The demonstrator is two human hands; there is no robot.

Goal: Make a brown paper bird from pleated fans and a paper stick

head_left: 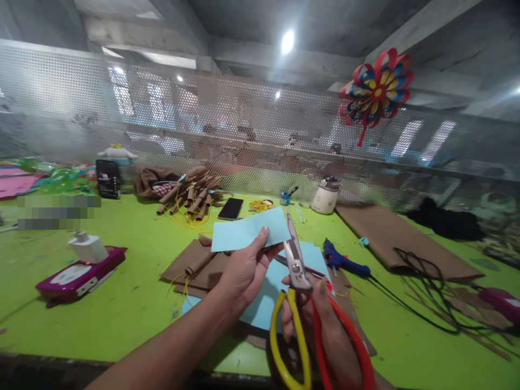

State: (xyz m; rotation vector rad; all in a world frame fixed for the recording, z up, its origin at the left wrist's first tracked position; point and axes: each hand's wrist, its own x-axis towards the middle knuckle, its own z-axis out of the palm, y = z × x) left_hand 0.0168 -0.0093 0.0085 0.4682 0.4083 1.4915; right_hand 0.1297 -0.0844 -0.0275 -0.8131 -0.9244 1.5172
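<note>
My left hand (244, 271) pinches a light blue paper strip (247, 230) and holds it up over the table. My right hand (325, 325) grips scissors (296, 260) with a yellow and a red handle loop; the metal blades point up and meet the right end of the strip. Under both hands lies a larger light blue sheet (280, 281) on brown paper pieces (195, 262).
On the green table (122, 303): a blue glue gun (341, 261) with black cord, rolled brown paper tubes (190, 197), a black phone (231, 208), a white jar (325, 196), a long brown sheet (402, 241), a magenta box (81, 271). A perforated metal screen stands behind, with a paper pinwheel (377, 89).
</note>
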